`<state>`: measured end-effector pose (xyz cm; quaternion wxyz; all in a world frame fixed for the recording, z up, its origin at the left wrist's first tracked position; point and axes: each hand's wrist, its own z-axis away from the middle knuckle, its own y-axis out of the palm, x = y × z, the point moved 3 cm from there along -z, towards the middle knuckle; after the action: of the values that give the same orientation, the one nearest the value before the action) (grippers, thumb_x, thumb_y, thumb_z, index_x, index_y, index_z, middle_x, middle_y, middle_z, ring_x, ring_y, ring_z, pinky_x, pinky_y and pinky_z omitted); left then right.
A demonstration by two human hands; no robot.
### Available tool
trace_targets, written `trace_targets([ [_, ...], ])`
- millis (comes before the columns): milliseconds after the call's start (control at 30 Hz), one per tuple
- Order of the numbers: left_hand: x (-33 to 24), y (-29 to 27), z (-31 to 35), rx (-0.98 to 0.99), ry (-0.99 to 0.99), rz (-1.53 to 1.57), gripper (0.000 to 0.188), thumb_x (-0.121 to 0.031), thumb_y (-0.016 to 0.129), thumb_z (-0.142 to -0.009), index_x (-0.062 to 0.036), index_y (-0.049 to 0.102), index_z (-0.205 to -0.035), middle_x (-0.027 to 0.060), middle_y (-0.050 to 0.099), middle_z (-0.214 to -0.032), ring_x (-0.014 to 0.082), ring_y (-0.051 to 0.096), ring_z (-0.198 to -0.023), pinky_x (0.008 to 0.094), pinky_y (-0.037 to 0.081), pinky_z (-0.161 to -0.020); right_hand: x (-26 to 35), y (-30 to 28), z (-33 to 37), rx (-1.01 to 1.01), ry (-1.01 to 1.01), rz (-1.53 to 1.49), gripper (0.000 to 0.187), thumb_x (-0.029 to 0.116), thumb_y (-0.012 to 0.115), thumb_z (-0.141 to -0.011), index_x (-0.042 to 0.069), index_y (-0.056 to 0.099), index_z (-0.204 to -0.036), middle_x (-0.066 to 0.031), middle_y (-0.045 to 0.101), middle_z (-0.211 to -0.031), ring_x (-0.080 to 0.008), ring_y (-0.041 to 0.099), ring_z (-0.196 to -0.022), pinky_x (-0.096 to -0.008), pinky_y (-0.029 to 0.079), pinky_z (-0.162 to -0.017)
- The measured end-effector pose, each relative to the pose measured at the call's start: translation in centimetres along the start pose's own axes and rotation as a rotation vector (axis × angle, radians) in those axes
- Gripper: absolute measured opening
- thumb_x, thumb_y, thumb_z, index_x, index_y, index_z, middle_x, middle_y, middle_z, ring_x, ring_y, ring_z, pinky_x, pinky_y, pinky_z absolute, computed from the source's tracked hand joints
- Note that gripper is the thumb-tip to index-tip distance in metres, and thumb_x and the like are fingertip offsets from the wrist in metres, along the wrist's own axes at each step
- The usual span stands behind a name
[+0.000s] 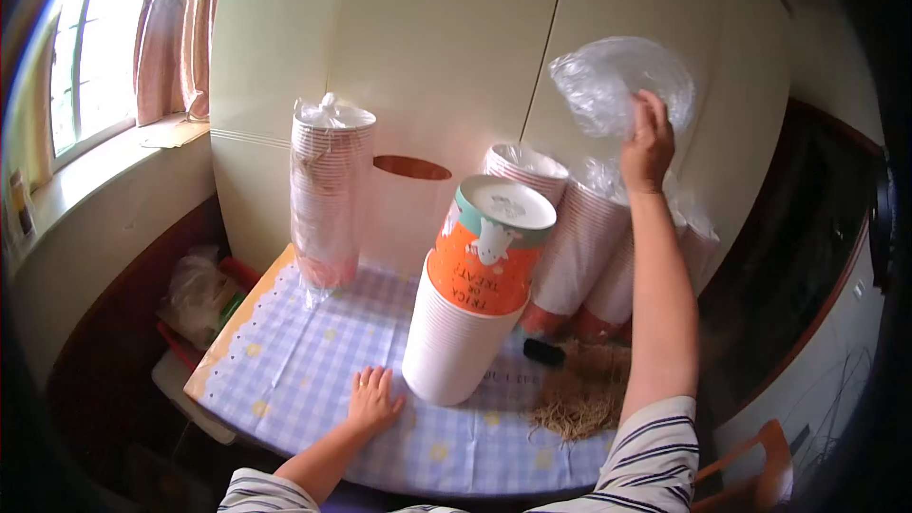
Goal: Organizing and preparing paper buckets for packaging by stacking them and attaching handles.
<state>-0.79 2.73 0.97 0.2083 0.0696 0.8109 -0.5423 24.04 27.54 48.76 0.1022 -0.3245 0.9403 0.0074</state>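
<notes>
Raised at the upper right, my right hand (651, 138) grips the rim of a crumpled clear plastic bag (608, 81), which billows out to the left of the fingers. My left hand (375, 401) lies flat on the tablecloth, fingers spread, holding nothing. Just beyond it stands a tall stack of white paper buckets (456, 351). On top, an upside-down orange paper bucket (480, 261) with a green band and a white ghost figure fits over the stack. The stack leans slightly to the right in the view.
A bagged bucket stack (332, 195) stands at the table's left edge. Behind the middle is a white cylinder (404, 223) with a brown mouth. More bagged stacks (579, 237) crowd the right back. Twine ties (575, 418) and a black object (543, 351) lie at right; an orange chair (765, 465) stands lower right.
</notes>
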Motion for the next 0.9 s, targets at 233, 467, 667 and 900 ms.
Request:
trace_targets([
  [233,-0.2,0.0,-0.9,0.067,0.024,-0.073,0.065,-0.045,0.056,-0.082,-0.0011,0.046,-0.128,0.0195,0.043,-0.135,0.0366,0.033,-0.131,0.0516,0.020,-0.109,-1.2,11.9,5.7,0.566,0.243,0.286,0.025,0.021,0.056,-0.082,0.017,0.066,-0.105,-0.0100,0.060,-0.113,-0.0300,0.051,-0.112,-0.0594,0.015,-0.108],
  [467,-1.1,-0.3,-1.4,0.123,0.028,-0.054,0.063,-0.045,0.054,-0.083,-0.0018,0.046,-0.128,0.0202,0.041,-0.137,0.0376,0.032,-0.131,0.0519,0.019,-0.110,-6.4,16.6,9.6,1.180,0.666,-0.410,0.050,0.036,0.056,-0.072,0.008,0.063,-0.113,-0.0156,0.060,-0.121,-0.0330,0.052,-0.116,-0.0561,0.015,-0.107],
  [667,-1.1,-1.0,-1.4,0.125,0.009,-0.043,0.061,-0.043,0.054,-0.083,-0.0016,0.046,-0.127,0.0203,0.040,-0.137,0.0374,0.031,-0.132,0.0518,0.018,-0.110,-3.1,12.7,6.9,0.894,0.529,-0.251,0.052,0.046,0.062,-0.072,0.008,0.065,-0.107,-0.0130,0.060,-0.122,-0.0288,0.054,-0.114,-0.0501,0.019,-0.107],
  [900,-1.3,-1.0,-1.1,0.101,0.025,-0.051,0.059,-0.042,0.055,-0.083,-0.0015,0.047,-0.125,0.0204,0.041,-0.136,0.0368,0.032,-0.130,0.0516,0.019,-0.109,-2.3,9.0,8.6,0.433,0.319,-0.151,0.031,0.028,0.061,-0.078,0.009,0.066,-0.101,-0.0102,0.061,-0.114,-0.0276,0.055,-0.110,-0.0531,0.028,-0.103],
])
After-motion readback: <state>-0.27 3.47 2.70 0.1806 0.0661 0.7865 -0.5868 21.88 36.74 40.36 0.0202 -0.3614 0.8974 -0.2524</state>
